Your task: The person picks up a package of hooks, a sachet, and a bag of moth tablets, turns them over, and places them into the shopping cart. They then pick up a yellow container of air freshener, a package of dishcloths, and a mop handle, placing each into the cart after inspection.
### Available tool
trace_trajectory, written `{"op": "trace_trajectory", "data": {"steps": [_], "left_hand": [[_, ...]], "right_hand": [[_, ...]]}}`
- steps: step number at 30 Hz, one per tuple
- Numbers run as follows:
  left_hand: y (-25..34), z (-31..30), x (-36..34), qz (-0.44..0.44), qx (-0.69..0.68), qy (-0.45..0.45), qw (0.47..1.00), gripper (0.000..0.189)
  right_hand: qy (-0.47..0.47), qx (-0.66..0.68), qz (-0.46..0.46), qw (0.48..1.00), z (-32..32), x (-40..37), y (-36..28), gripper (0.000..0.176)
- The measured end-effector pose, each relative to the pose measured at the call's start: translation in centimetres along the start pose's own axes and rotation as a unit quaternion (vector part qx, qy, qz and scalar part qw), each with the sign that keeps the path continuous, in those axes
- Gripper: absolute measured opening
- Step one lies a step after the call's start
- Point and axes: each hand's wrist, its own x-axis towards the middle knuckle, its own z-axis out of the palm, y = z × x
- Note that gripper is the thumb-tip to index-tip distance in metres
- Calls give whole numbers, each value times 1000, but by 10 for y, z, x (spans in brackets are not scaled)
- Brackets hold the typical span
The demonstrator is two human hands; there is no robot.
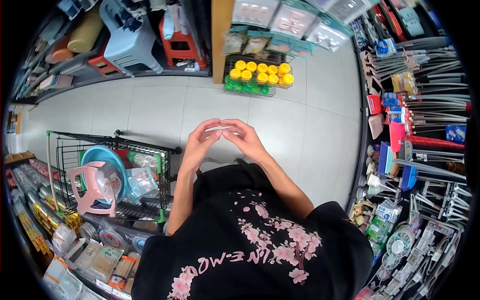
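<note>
In front of my chest, my left hand (pixel 201 141) and my right hand (pixel 243 140) meet at the fingertips and thumb tips, leaving a small gap framed between them. Both are open, with fingers curved and nothing held. To my left stands a black wire shopping cart (pixel 112 137) with green corners. In it are a light blue basin (pixel 92 152), a small pink plastic stool (pixel 82 192) tilted on its side, and a clear-wrapped package (pixel 142 181). My hands are apart from the cart.
Ahead, a wire rack holds yellow-capped bottles (pixel 262 79) and green ones. Blue stools (pixel 131 47) and a red stool (pixel 179 45) sit on the far left shelf. Brushes (pixel 384 157) and long-handled tools line the right shelf. Pale floor tiles (pixel 270 125) lie between the shelves.
</note>
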Motion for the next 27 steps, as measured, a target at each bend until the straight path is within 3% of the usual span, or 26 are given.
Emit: {"op": "trace_trajectory", "data": {"steps": [11, 14, 16, 18, 22, 27], "left_hand": [[-52, 170, 51, -57, 102, 55, 992, 28], [-59, 196, 62, -39, 195, 96, 975, 23], [-69, 207, 66, -15, 191, 125, 973, 20], [-77, 214, 70, -14, 199, 151, 968, 17], [-82, 220, 75, -22, 257, 204, 944, 12], [-107, 216, 86, -43, 254, 260, 931, 9]], "right_hand": [[20, 38, 41, 998, -186, -45, 22, 22], [48, 4, 34, 998, -241, -22, 40, 19], [136, -93, 17, 986, -292, 4, 84, 15], [222, -191, -9, 956, -343, 38, 118, 20], [336, -383, 48, 859, -432, 123, 183, 54], [321, -446, 134, 824, -480, 193, 209, 76]]}}
